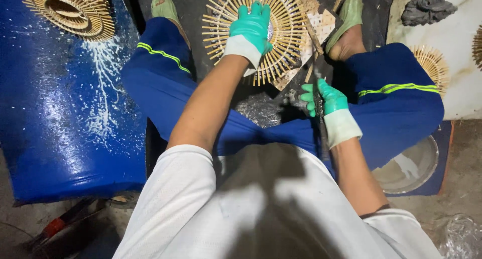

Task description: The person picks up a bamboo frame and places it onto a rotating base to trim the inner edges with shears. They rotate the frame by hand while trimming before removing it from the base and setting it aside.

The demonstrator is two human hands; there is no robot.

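Observation:
My left hand, in a green and white glove, presses flat on the middle of a round sunburst frame of bamboo sticks lying on the floor between my feet. My right hand, gloved the same way, is closed around a thin stick or tool handle that slants up toward the frame's right edge. What the tool's tip touches is hidden. I sit with legs apart in blue trousers with yellow-green stripes.
A blue tarp splashed with white lies on the left, with another bamboo sunburst frame on it. More such frames lie at the right on a white sheet. A grey rag lies top right. A round metal bowl sits by my right knee.

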